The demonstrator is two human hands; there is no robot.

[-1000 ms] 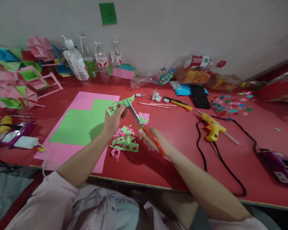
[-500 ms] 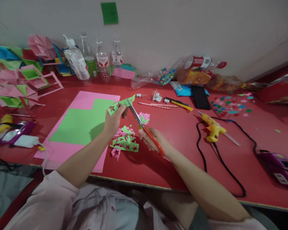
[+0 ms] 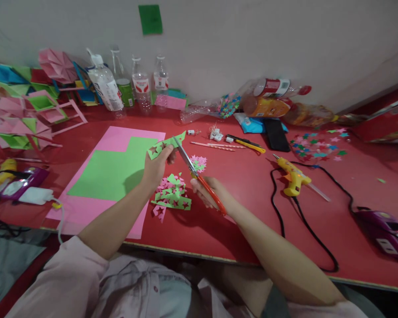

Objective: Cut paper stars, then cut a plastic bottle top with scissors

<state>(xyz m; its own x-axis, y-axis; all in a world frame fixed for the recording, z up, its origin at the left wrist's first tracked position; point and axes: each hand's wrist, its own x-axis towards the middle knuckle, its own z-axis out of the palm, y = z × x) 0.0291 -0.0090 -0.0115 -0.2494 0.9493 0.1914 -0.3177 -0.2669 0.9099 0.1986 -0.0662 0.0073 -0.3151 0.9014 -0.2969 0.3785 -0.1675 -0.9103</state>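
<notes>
Pinched in my left hand point(image 3: 157, 168) is a green paper strip point(image 3: 155, 150) with star-shaped holes. My right hand point(image 3: 210, 192) is closed around the orange handles of a pair of scissors point(image 3: 185, 157). The scissor blades lie at the right part of the strip, and whether they are parted is hard to make out. Below my hands is a heap of pink and green paper scraps point(image 3: 172, 194), some with star cut-outs. Small pink and green paper stars point(image 3: 199, 162) lie in a pile beside the blades. Green paper point(image 3: 106, 176) rests on a pink sheet point(image 3: 116, 136) to the left.
Plastic bottles point(image 3: 142, 88) stand along the wall, with others lying at the right. A yellow glue gun point(image 3: 295, 179) and its black cord lie to my right. Behind my hands are straws point(image 3: 212, 146), a yellow cutter point(image 3: 250, 145) and a phone point(image 3: 276, 134). Folded-paper crafts point(image 3: 36, 106) fill the left.
Both hands, the strip and the scissors keep almost the same pose. The whole view has shifted very slightly.
</notes>
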